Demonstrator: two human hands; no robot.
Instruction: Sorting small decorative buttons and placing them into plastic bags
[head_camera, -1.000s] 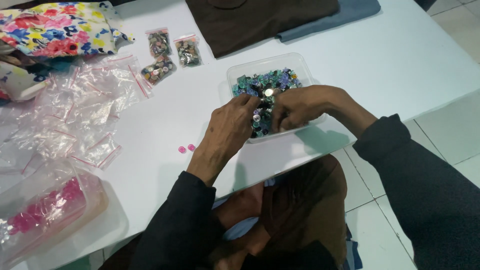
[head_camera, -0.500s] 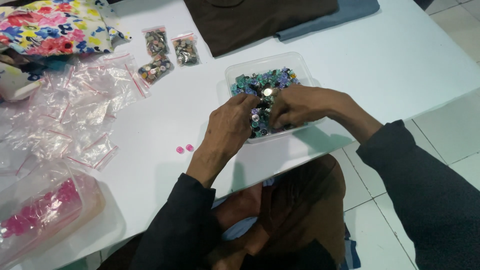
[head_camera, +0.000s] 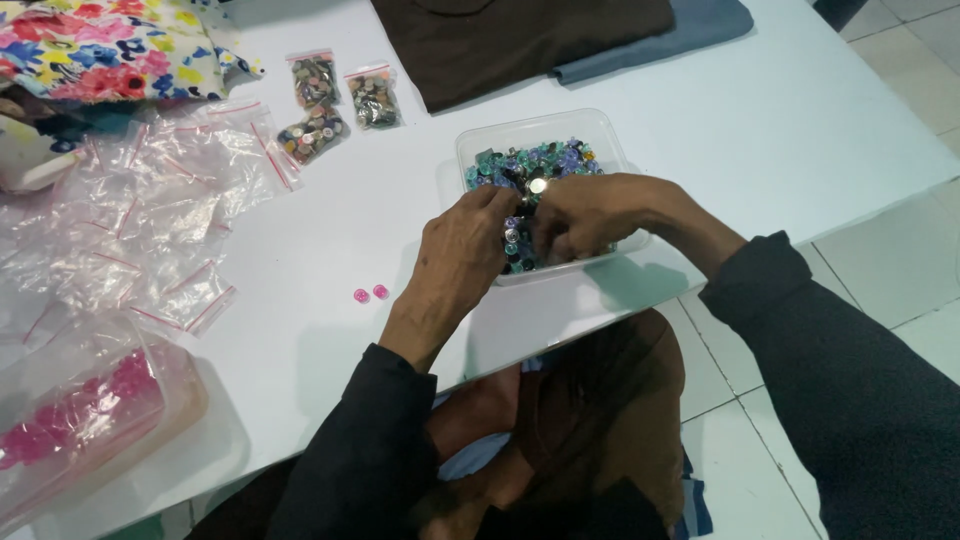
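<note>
A clear plastic tub full of small mixed-colour buttons sits on the white table. Both hands reach into its near half. My left hand rests at the tub's left rim, its fingertips curled down among the buttons. My right hand lies over the tub's front part, fingers bent into the buttons. Whether either hand pinches a button is hidden by the fingers. Two loose pink buttons lie on the table left of my left hand.
Several empty clear zip bags spread at the left. Three filled small bags lie at the back. A clear tub of pink buttons stands near left. Floral cloth, brown cloth and grey cloth lie along the far edge.
Both hands stay in the button tub with only small finger shifts. The view has drifted slightly.
</note>
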